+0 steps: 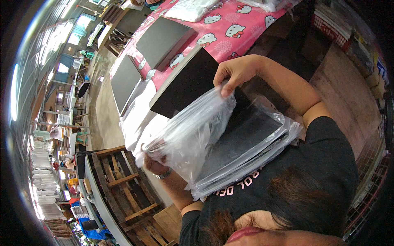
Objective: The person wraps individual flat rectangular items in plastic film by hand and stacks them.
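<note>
A clear plastic bag (193,127) is stretched between my two hands. My right hand (240,74) pinches its upper edge between thumb and fingers. Seen through the film at the bag's other end, my left hand (156,162) is closed on the plastic, its fingers partly hidden. A watch (163,174) is on the left wrist. Close to my body, below the bag, lies a stack of dark flat pieces in clear plastic (250,139). Just beyond the bag is a black board-like block (188,78) with a grey edge.
Two grey flat boxes or boards, one (162,41) farther off and one (127,84) at the left, rest on a table with a pink cartoon-cat cloth (223,30). White plastic sheets (191,9) lie at its far end. A wooden pallet (123,180) is at lower left, a red basket (332,30) at upper right.
</note>
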`<action>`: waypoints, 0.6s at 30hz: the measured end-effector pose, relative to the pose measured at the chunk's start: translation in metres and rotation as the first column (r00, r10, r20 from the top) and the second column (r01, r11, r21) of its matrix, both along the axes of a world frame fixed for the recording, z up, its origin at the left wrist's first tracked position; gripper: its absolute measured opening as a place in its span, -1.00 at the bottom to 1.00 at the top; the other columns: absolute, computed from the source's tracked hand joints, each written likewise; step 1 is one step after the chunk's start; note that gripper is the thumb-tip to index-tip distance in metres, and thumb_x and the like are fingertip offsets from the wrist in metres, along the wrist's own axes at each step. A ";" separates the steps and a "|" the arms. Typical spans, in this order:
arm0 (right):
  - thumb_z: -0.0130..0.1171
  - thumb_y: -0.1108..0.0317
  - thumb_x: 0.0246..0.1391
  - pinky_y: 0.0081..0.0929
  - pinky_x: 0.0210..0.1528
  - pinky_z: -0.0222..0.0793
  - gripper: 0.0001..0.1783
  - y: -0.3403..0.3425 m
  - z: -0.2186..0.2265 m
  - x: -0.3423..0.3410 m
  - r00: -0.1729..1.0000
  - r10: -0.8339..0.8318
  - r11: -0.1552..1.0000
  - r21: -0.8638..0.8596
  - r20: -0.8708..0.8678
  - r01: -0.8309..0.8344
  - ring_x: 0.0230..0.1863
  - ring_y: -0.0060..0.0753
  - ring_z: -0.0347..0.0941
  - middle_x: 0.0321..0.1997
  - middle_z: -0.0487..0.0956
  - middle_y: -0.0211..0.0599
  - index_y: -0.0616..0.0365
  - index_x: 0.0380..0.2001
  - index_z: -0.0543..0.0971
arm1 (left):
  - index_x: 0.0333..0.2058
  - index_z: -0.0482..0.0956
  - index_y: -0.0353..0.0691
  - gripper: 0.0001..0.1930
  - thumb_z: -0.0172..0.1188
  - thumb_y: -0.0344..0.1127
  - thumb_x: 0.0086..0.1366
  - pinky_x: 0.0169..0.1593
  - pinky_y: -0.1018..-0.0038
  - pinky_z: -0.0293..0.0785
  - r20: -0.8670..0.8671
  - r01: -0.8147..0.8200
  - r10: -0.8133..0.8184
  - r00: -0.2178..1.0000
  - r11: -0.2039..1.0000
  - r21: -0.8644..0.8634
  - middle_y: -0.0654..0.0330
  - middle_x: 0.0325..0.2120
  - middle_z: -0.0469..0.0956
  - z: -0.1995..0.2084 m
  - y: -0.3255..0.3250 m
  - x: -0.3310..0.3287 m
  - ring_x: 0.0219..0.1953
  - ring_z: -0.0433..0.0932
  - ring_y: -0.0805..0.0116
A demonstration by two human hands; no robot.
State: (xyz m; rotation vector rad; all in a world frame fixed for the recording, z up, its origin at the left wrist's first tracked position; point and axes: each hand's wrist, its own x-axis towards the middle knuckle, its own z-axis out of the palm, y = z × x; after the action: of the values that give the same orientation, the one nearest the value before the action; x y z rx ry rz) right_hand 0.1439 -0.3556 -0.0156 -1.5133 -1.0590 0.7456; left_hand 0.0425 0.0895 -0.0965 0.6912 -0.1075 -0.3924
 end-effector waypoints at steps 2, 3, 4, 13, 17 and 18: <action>0.18 0.29 0.07 -0.63 -0.36 0.31 -0.77 0.001 -0.006 0.004 0.986 -0.093 0.943 0.306 -0.137 0.131 -0.41 -0.64 0.42 -0.47 0.49 -0.52 0.17 -0.26 0.47 | -0.13 0.46 -0.24 -0.58 0.14 -0.05 0.16 -0.55 0.47 0.40 0.143 -0.050 -0.025 0.989 0.864 0.501 0.09 -0.43 0.52 -0.002 -0.028 -0.010 -0.55 0.47 0.28; 0.18 0.28 0.07 -0.63 -0.37 0.31 -0.75 0.004 -0.006 0.003 0.928 -0.159 0.809 0.494 -0.338 0.319 -0.41 -0.64 0.42 -0.45 0.50 -0.51 0.17 -0.23 0.47 | -0.17 0.48 -0.24 -0.60 0.18 -0.06 0.13 -0.64 0.52 0.36 0.187 -0.082 -0.073 0.980 0.708 0.702 0.12 -0.50 0.53 0.009 -0.055 -0.016 -0.61 0.47 0.30; 0.18 0.28 0.07 -0.63 -0.37 0.32 -0.74 0.008 -0.005 0.003 0.834 -0.158 0.613 0.609 -0.528 0.503 -0.41 -0.63 0.42 -0.43 0.50 -0.50 0.16 -0.21 0.46 | -0.19 0.48 -0.23 -0.61 0.22 -0.08 0.11 -0.64 0.55 0.35 0.196 -0.039 -0.191 0.962 0.611 0.790 0.15 -0.53 0.53 0.011 -0.058 -0.013 -0.63 0.46 0.35; 0.44 0.18 -0.25 -0.63 -0.31 0.40 -0.22 -0.006 -0.025 0.005 0.948 0.121 0.978 0.201 -0.295 -0.062 -0.29 -0.61 0.46 -0.30 0.53 -0.38 0.24 0.03 0.31 | -0.22 0.49 -0.30 -0.63 0.18 -0.11 0.12 -0.50 0.40 0.46 0.224 -0.302 0.215 0.951 0.809 0.504 0.06 -0.45 0.55 0.025 -0.064 0.003 -0.48 0.56 0.28; 0.25 0.44 -0.20 -0.61 -0.24 0.44 -0.23 -0.005 -0.012 0.001 0.824 -0.008 0.614 0.648 -0.566 0.451 -0.34 -0.38 0.54 -0.22 0.56 -0.04 0.22 0.16 0.21 | -0.32 0.55 -0.26 -0.74 0.19 -0.20 0.09 -0.36 0.47 0.34 0.228 -0.125 -0.054 0.972 0.702 0.701 0.27 -0.43 0.52 0.016 -0.055 0.011 -0.44 0.43 0.45; 0.21 0.44 -0.20 -0.61 -0.30 0.41 -0.26 -0.008 -0.017 0.006 0.838 -0.096 0.650 0.604 -0.537 0.461 -0.39 -0.43 0.49 -0.26 0.55 -0.13 0.18 0.15 0.25 | -0.24 0.51 -0.29 -0.69 0.20 -0.25 0.06 -0.30 0.43 0.39 0.243 -0.202 0.057 0.968 0.753 0.626 0.25 -0.42 0.52 0.027 -0.061 0.016 -0.38 0.45 0.43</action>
State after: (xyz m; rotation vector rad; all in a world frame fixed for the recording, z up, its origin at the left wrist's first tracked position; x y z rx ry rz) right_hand 0.1494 -0.3640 -0.0326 -0.7211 -0.5909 0.3482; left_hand 0.0584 0.0290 -0.0693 1.4293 -0.1225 -0.2106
